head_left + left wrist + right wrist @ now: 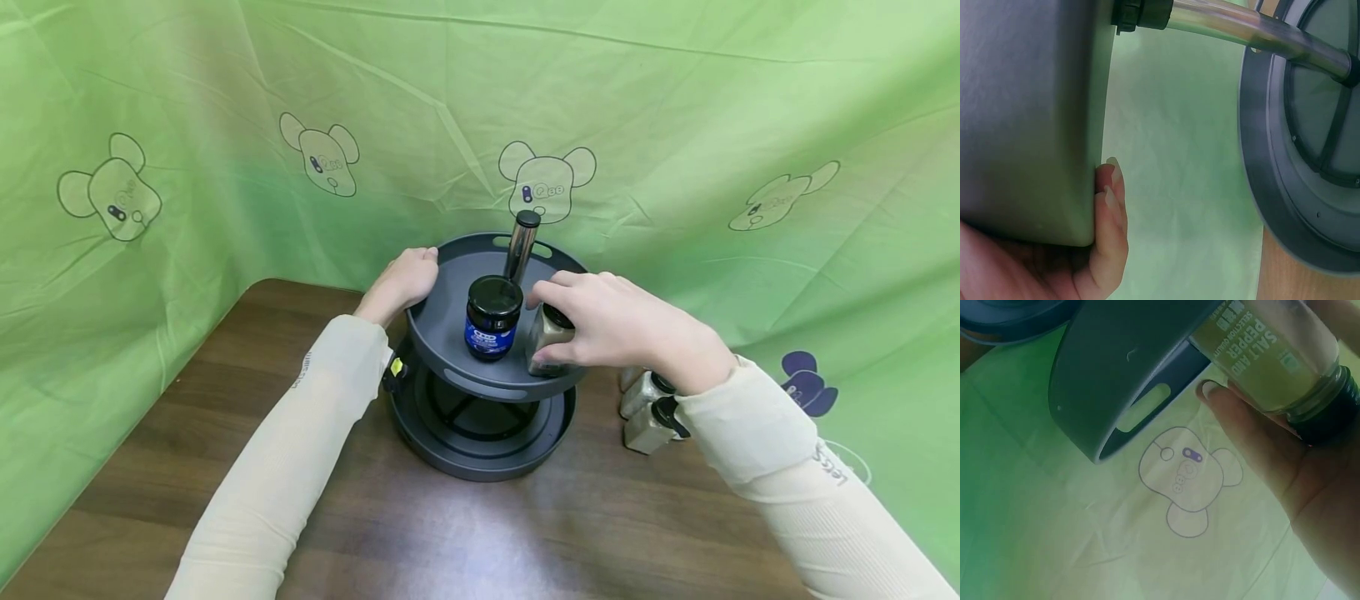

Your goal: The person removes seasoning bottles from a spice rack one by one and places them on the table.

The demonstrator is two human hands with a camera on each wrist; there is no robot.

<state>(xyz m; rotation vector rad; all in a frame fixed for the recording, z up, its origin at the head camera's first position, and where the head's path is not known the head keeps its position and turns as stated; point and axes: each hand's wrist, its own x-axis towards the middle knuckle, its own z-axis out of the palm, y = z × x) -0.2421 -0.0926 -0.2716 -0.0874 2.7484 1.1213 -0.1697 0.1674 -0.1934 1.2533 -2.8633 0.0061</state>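
Pale, rolled-up sleeves (277,467) reach in from the foreground over a brown wood-grain table (420,542), where a person works at a dark grey two-tier stand. Nearest on the stand is the round lower tray (480,471), its ringed floor partly covered by the tier above. At right, beside the right forearm, small glass jars (647,431) with black lids sit close together on the table, partly hidden by the cuff.

The hands are apart, one at either side of the upper tray (450,312). The right hand (600,321) grips a glass shaker (547,340) with a black cap, thumb and fingers on opposite sides; in the right wrist view its label reads "Salt and Pepper." The shaker is at the right side of the upper tray, just inside the rim; whether its base touches the surface cannot be told. Just left of it, a dark jar (491,321) with a blue label and black lid stands upright.

The left hand (408,277) clasps the tray's left edge, its fingertips curled beneath in the left wrist view. Behind the dark jar, a shiny post (521,250) with a black top rises from the tray, near oval cutouts in the far rim. Beyond hangs a green curtain (420,92) printed with round-eared cartoon heads (551,187).
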